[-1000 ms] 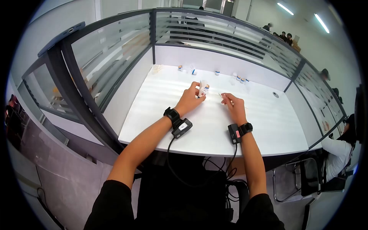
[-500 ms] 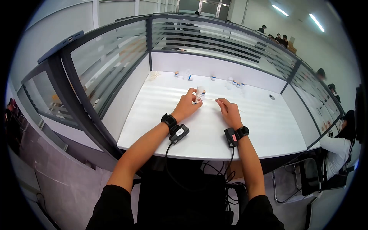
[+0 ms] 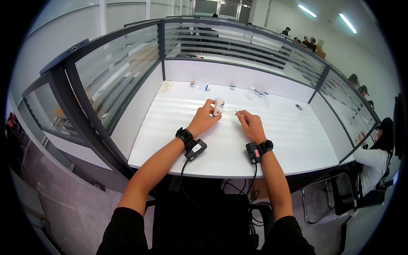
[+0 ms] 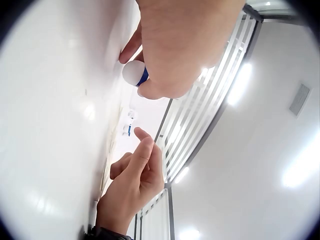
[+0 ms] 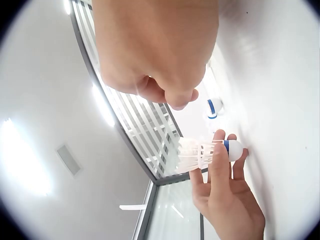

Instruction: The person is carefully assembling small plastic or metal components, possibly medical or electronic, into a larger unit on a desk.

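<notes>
Evidently your left grip (image 3: 205, 121) has the shuttlecock (image 5: 194, 154) pinched low, thumb across the foot of its skirt and fingers behind. That puts it over the middle of the tabletop (image 3: 233, 151), cork (image 5: 236, 150) down and skirt up, well apart from the rest. Holding it by the firm end, just by the blue band (image 5: 226, 146), probably spares the soft skirt from being squeezed and leaves most of its height uncovered. A fingertip is down by the cork, close to the surface, perhaps to steady your hold; you can't tell from these views whether the cork itself touches.

Your right grip (image 3: 251, 126) is just to the right, thumb and forefinger tips pressed together on what looks like a thin pale sliver (image 3: 236, 111), too small to name. Such a fine thing seems to call for a tip pinch rather than a full fist, and its end points toward the shuttlecock.

Along the back wall, other shuttlecocks (image 3: 233, 87) make a loose row, and pale scraps (image 3: 168, 86) lie in the left corner, likely so your working space is free.
</notes>
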`<state>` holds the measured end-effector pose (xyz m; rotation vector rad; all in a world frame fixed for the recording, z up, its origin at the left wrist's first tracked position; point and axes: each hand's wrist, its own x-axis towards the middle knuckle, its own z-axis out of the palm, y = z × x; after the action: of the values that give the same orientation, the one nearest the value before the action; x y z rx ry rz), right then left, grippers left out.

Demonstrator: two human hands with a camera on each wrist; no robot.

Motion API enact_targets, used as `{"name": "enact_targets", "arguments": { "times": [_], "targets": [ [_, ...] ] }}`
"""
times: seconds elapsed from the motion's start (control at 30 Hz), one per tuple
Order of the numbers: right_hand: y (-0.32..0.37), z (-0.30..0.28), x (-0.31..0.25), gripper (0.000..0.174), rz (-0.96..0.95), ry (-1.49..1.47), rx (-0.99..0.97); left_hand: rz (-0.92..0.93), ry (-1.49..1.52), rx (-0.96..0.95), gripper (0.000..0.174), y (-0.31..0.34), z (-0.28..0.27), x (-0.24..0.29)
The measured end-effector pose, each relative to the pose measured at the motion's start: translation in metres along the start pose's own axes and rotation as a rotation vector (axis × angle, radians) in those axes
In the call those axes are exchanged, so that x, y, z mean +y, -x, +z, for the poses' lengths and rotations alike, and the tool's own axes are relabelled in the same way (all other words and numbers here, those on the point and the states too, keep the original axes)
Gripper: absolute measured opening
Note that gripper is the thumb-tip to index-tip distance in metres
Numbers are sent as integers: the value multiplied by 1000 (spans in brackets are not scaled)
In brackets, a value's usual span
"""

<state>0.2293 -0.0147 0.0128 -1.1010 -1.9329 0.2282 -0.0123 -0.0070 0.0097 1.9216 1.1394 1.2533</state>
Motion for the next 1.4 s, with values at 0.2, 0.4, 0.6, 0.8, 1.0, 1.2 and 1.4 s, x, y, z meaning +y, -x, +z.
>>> {"name": "enact_targets", "arguments": {
  "times": [0.2, 0.4, 0.6, 0.8, 1.0, 1.2, 1.4],
  "targets": [
    [0, 2, 8, 26, -9, 37, 6, 1, 3, -13, 49, 1, -1, 3],
    [-1, -1, 4, 25, 8, 76, -8, -10, 27, -38, 49, 1, -1, 5],
    [-1, -4, -2, 22, 4, 101, 2, 12, 48, -87, 47, 1, -1, 6],
    [-1, -3, -3, 18, -29, 98, 30, 92, 63, -129, 46, 3, -1, 5],
    [-1, -2, -3, 16, -40, 85, 39, 65, 39, -173, 47, 3, -3, 6],
    [-1, -2, -3, 16, -43, 79, 45, 34, 34, -193, 50, 6, -5, 13],
    [-1, 0, -3, 15, -58, 71, 49, 63, 30, -184, 55, 6, -4, 10]
  ]
}}
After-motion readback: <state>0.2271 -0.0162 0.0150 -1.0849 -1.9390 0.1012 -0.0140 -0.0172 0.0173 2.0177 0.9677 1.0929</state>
